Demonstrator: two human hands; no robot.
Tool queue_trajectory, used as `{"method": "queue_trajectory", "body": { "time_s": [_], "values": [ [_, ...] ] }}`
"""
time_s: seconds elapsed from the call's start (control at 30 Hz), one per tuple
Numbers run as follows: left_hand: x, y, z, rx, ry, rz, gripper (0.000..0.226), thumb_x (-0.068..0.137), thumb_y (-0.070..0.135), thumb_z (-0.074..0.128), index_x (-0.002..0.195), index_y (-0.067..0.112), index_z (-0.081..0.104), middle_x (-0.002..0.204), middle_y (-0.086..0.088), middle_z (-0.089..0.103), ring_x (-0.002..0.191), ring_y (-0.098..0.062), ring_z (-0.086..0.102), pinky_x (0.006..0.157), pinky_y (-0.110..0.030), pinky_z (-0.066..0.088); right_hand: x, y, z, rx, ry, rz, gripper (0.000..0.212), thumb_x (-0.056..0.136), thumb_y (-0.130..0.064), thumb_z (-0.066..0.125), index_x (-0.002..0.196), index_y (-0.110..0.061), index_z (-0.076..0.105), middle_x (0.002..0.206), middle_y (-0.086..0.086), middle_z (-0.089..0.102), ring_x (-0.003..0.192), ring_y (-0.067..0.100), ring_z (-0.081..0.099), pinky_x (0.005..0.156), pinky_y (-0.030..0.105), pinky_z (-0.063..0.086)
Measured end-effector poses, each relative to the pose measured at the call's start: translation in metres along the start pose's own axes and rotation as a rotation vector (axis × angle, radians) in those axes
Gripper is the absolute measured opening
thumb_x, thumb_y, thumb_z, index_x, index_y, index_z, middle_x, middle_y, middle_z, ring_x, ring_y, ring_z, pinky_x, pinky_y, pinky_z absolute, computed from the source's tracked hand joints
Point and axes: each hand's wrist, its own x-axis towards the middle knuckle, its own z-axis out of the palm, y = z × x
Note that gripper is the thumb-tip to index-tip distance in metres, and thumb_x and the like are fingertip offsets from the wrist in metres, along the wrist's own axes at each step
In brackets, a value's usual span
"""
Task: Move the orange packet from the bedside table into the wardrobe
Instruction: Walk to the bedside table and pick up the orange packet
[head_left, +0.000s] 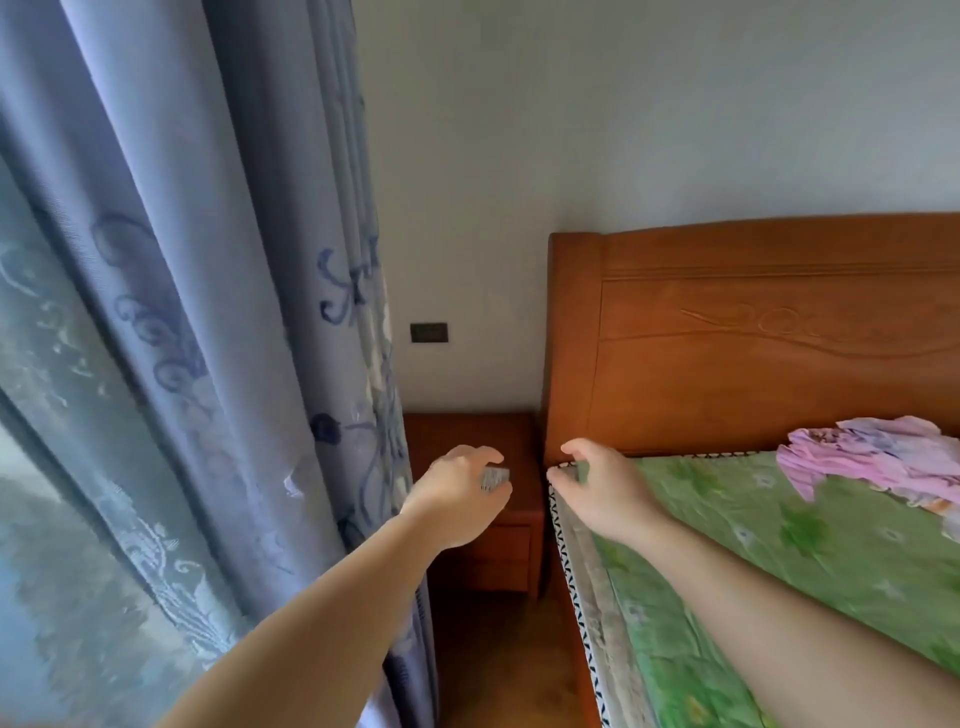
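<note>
Blue-grey curtain with a darker floral pattern fills the left half of the frame, hanging in heavy folds from the top edge to the bottom. Plain pale wall takes up the upper right. Below it, in the right half, stands an orange-brown wooden headboard with a carved swirl, and under that a bed covered in green patterned fabric runs to the lower right corner; a crumpled pink cloth lies on it at the right edge. Two bare forearms reach in from the bottom of the frame toward the centre. Between the curtain and the bed, at centre, is a small wooden bedside cabinet whose tabletop matches the headboard, with a drawer front below it. A dark wall socket sits on the wall above the cabinet. The left hand is over the tabletop, fingers curled around a small object that shows only as a greyish, blurred edge between thumb and fingers; its colour and kind cannot be told, so whether this is the orange packet is unclear, and no orange packet can be made out elsewhere on the tabletop. The right hand hovers at the near corner of the bed beside the headboard, fingers loosely curled and partly open, holding nothing.
</note>
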Motion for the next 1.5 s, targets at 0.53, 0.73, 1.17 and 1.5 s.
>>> {"method": "queue_trajectory", "body": {
  "time_s": [0.53, 0.73, 1.17, 1.5],
  "values": [
    [0.248, -0.139, 0.153, 0.226, -0.078, -0.118, 0.042, 0.088, 0.044, 0.050, 0.127, 0.028, 0.048, 0.127, 0.002, 0.057, 0.112, -0.016, 0.053, 0.088, -0.032, 0.044, 0.289, 0.131, 0.202, -0.045, -0.281, -0.006, 0.048, 0.087, -0.039, 0.053, 0.131, -0.021, 0.045, 0.128, 0.006, 0.057, 0.110, 0.025, 0.058, 0.087, 0.040, 0.052],
    [0.291, -0.202, 0.223, 0.190, -0.145, -0.199, 0.042, 0.089, 0.040, 0.051, 0.129, 0.026, 0.048, 0.126, 0.002, 0.056, 0.109, -0.015, 0.054, 0.090, -0.035, 0.048, 0.329, 0.189, 0.296, -0.095, -0.394, -0.009, 0.052, 0.087, -0.040, 0.052, 0.134, -0.018, 0.044, 0.133, 0.007, 0.053, 0.116, 0.027, 0.054, 0.093, 0.042, 0.049],
    [0.335, -0.287, 0.311, 0.153, -0.170, -0.300, 0.040, 0.089, 0.032, 0.052, 0.128, 0.024, 0.049, 0.125, -0.001, 0.056, 0.112, -0.019, 0.051, 0.093, -0.042, 0.048, 0.372, 0.264, 0.444, -0.361, -0.555, -0.177, 0.087, 0.084, -0.060, 0.048, 0.148, -0.015, 0.010, 0.160, 0.010, 0.005, 0.147, 0.026, 0.004, 0.117, 0.049, 0.013],
    [0.336, -0.294, 0.314, 0.148, -0.253, -0.288, 0.038, 0.090, 0.032, 0.049, 0.127, 0.023, 0.050, 0.122, -0.002, 0.058, 0.110, -0.018, 0.051, 0.092, -0.040, 0.048, 0.366, 0.282, 0.450, -0.482, -0.454, -0.386, 0.075, 0.083, -0.031, 0.063, 0.145, -0.020, 0.022, 0.155, 0.009, 0.026, 0.143, 0.026, 0.022, 0.116, 0.051, 0.012]
  ]
}}
